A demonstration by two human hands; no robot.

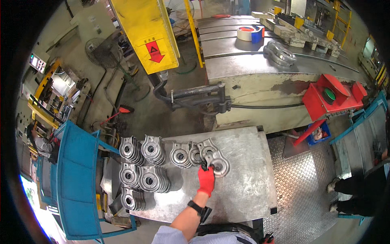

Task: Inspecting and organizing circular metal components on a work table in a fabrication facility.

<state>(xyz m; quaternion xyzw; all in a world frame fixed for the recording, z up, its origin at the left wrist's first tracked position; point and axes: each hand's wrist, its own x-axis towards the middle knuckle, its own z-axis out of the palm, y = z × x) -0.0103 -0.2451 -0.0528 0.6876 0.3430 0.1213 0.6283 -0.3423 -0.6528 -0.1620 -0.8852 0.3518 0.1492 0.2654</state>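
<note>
My left hand (206,181), in a red glove with dark fingertips, reaches over the metal table. Its fingers are closed on the near edge of a round stamped metal part (222,163) with a hole in its middle. That part lies tilted against similar parts (208,151) beside it. To the left stand a short stack of the same parts (180,155) and several taller stacks (152,179). At the bottom edge, a small red and dark patch looks like my right hand (268,239); its fingers cannot be made out.
The metal table (239,191) has a blue frame (77,183) at its left. Beyond it, a yellow box (150,40) hangs by a black jointed arm (195,91). A red control stand (325,97) is at the right. Another person's dark-clothed legs (357,195) show far right.
</note>
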